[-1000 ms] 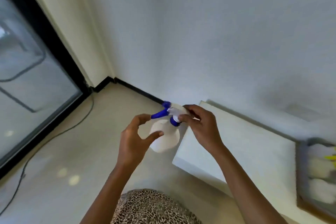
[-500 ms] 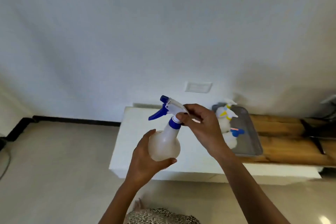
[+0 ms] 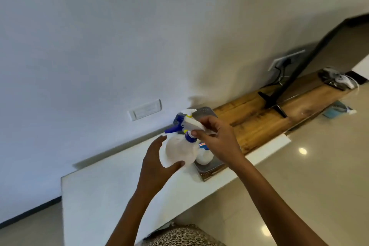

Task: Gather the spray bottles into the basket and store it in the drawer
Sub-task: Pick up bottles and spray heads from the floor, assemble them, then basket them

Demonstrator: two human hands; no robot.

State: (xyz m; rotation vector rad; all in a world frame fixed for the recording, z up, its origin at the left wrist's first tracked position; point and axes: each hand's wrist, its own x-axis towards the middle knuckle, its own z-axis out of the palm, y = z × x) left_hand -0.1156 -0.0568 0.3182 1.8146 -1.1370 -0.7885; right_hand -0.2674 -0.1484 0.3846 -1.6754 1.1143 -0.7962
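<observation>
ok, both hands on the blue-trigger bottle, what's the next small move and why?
Probably carry the spray bottle right and lower it into the grey basket. The left hand cups its body, the right hand pinches the neck, and other bottles already sit there.

I can read no text anywhere; a small red and blue label [image 3: 202,144] on a bottle in the basket [image 3: 209,170] is too blurred.
</observation>
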